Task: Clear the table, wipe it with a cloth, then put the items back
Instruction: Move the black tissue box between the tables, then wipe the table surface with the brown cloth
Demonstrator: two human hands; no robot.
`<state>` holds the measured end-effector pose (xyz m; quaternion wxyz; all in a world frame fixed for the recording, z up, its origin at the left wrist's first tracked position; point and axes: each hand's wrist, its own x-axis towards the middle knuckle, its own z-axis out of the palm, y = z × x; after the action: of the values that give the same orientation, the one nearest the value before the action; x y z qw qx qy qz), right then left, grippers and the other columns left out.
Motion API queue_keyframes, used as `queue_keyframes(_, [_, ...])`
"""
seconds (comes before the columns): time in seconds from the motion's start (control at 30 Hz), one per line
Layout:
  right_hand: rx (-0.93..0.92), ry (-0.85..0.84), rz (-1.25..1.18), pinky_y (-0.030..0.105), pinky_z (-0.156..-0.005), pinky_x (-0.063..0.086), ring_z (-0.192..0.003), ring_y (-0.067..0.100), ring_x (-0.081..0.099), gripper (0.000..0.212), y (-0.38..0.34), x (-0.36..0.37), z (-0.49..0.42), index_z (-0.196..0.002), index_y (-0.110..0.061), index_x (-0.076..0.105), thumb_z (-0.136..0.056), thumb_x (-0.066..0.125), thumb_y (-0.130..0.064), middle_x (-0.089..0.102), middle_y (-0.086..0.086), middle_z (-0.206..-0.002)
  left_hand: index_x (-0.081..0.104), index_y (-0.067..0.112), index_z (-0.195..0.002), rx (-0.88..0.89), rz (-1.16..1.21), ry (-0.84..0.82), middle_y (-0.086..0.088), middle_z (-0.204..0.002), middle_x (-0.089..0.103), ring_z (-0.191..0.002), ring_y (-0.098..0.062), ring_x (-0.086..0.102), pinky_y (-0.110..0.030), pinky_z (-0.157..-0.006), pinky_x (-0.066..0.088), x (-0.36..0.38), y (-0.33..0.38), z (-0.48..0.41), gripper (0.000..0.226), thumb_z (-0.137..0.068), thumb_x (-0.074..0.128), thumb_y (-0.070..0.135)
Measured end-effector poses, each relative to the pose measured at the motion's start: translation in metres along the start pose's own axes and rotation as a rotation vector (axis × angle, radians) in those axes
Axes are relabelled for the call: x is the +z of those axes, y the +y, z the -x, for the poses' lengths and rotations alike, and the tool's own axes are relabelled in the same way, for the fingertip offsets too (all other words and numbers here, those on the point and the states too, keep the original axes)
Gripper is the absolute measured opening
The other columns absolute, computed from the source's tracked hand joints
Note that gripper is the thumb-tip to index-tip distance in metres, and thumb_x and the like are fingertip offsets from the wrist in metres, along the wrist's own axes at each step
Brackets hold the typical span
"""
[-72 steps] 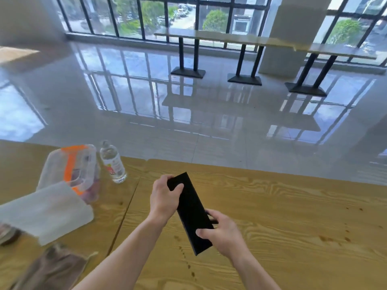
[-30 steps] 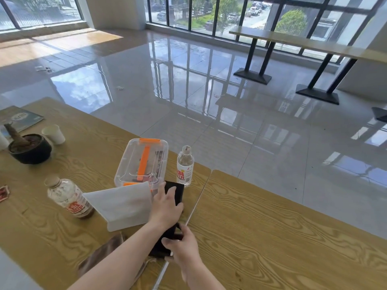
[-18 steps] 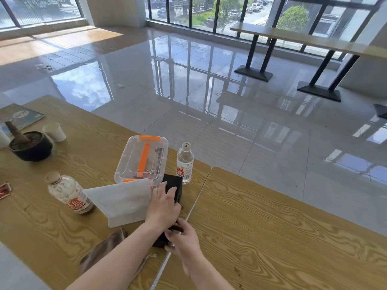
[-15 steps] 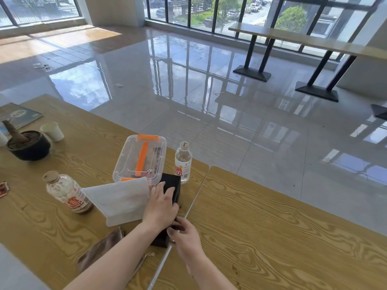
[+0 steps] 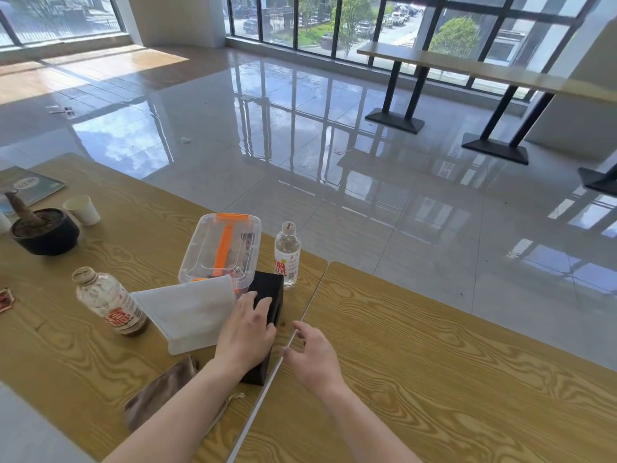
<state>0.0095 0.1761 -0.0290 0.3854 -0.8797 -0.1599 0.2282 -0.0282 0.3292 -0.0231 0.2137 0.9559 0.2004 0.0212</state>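
A long black box (image 5: 268,289) lies on the left wooden table (image 5: 66,355), right beside the seam with the right table (image 5: 450,362). My left hand (image 5: 245,332) rests on top of the box, fingers over its upper face. My right hand (image 5: 312,355) hovers over the seam, fingers apart, holding nothing and just clear of the box. A white folded cloth (image 5: 187,312) lies against the box's left side. A brown cloth pouch (image 5: 157,392) lies near my left forearm.
Behind the box stand a clear container with an orange handle (image 5: 220,248) and a small water bottle (image 5: 287,257). A tea bottle (image 5: 110,304), a potted plant (image 5: 45,230), a paper cup (image 5: 82,209) and a book (image 5: 33,185) sit further left.
Both hands carried the black box from the right table to the left one and laid it down by the seam. My right hand has let go and drawn back.
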Motion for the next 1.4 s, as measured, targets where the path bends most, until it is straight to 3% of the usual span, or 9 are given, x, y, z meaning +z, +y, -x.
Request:
queue_keyframes(0.13, [-0.070, 0.016, 0.132, 0.032, -0.109, 0.042, -0.133, 0.016, 0.045, 0.064, 0.001, -0.007, 0.005, -0.149, -0.028, 0.039, -0.092, 0.067, -0.038, 0.050, -0.004, -0.143, 0.042, 0.017, -0.147, 0.023, 0.013, 0.060, -0.012, -0.154, 0.036, -0.143, -0.028, 0.035, -0.040, -0.108, 0.044, -0.007, -0.003, 0.015, 0.054, -0.095, 0.056, 0.026])
queue_keyframes(0.3, [-0.123, 0.028, 0.226, 0.034, -0.108, 0.044, -0.132, 0.018, 0.044, 0.067, 0.002, -0.014, 0.012, -0.150, -0.029, 0.037, -0.091, 0.066, -0.040, 0.049, -0.003, -0.143, 0.050, 0.013, -0.141, 0.064, -0.019, 0.149, -0.014, -0.145, 0.049, -0.135, -0.028, 0.046, -0.040, -0.104, 0.048, -0.016, -0.012, 0.042, 0.054, -0.090, 0.065, 0.024])
queue_keyframes(0.67, [-0.246, 0.031, 0.413, 0.036, -0.100, 0.048, -0.126, 0.022, 0.045, 0.065, -0.003, -0.021, 0.025, -0.150, -0.026, 0.035, -0.093, 0.063, -0.038, 0.050, -0.001, -0.137, 0.063, 0.013, -0.122, -0.004, -0.089, 0.263, -0.005, -0.117, 0.062, -0.103, -0.024, 0.063, -0.036, -0.078, 0.057, -0.021, -0.058, 0.096, 0.040, -0.083, 0.072, 0.018])
queue_keyframes(0.77, [-0.269, 0.011, 0.433, 0.036, -0.100, 0.047, -0.126, 0.024, 0.044, 0.062, -0.005, -0.015, 0.027, -0.150, -0.025, 0.035, -0.094, 0.061, -0.035, 0.050, 0.000, -0.136, 0.064, 0.016, -0.118, -0.078, -0.124, 0.222, -0.003, -0.110, 0.061, -0.097, -0.024, 0.061, -0.037, -0.073, 0.055, -0.007, -0.086, 0.104, 0.032, -0.087, 0.065, 0.022])
queue_keyframes(0.87, [-0.296, 0.008, 0.418, 0.036, -0.097, 0.049, -0.123, 0.023, 0.047, 0.056, -0.007, 0.002, 0.033, -0.147, -0.025, 0.041, -0.095, 0.060, -0.032, 0.054, -0.001, -0.132, 0.056, 0.025, -0.119, -0.231, -0.148, 0.135, -0.001, -0.117, 0.057, -0.106, -0.027, 0.057, -0.041, -0.083, 0.052, 0.003, -0.114, 0.109, 0.028, -0.093, 0.053, 0.036])
queue_keyframes(1.03, [-0.359, -0.059, 0.366, 0.033, -0.086, 0.051, -0.109, 0.022, 0.055, 0.035, -0.005, 0.046, 0.052, -0.130, -0.020, 0.051, -0.096, 0.060, -0.020, 0.061, 0.001, -0.114, 0.030, 0.021, -0.151, -0.405, -0.225, -0.078, -0.012, -0.147, 0.046, -0.137, -0.035, 0.040, -0.049, -0.108, 0.040, 0.024, -0.164, 0.105, 0.068, -0.093, 0.048, 0.051])
queue_keyframes(1.23, [-0.556, -0.061, 0.363, 0.034, -0.077, 0.055, -0.097, 0.021, 0.061, 0.034, -0.024, 0.107, 0.057, -0.130, -0.016, 0.058, -0.096, 0.054, -0.014, 0.064, 0.002, -0.108, 0.026, 0.018, -0.153, -0.431, -0.195, -0.170, -0.009, -0.142, 0.047, -0.128, -0.032, 0.046, -0.045, -0.098, 0.045, 0.030, -0.177, 0.107, 0.082, -0.088, 0.061, 0.052])
queue_keyframes(1.33, [-0.499, -0.212, 0.401, 0.042, -0.090, 0.053, -0.111, 0.029, 0.057, 0.044, -0.029, 0.135, 0.047, -0.140, -0.019, 0.050, -0.096, 0.055, -0.020, 0.060, 0.005, -0.128, 0.034, 0.017, -0.147, -0.486, -0.251, -0.185, -0.008, -0.138, 0.047, -0.126, -0.030, 0.042, -0.045, -0.097, 0.043, 0.029, -0.179, 0.105, 0.079, -0.085, 0.063, 0.058])
queue_keyframes(1.4, [-0.376, -0.343, 0.453, 0.047, -0.100, 0.048, -0.127, 0.034, 0.050, 0.058, -0.031, 0.149, 0.034, -0.151, -0.024, 0.034, -0.097, 0.055, -0.026, 0.045, 0.007, -0.149, 0.046, 0.019, -0.134, -0.487, -0.288, -0.194, -0.007, -0.128, 0.050, -0.119, -0.029, 0.044, -0.042, -0.094, 0.042, 0.029, -0.180, 0.102, 0.069, -0.083, 0.064, 0.061])
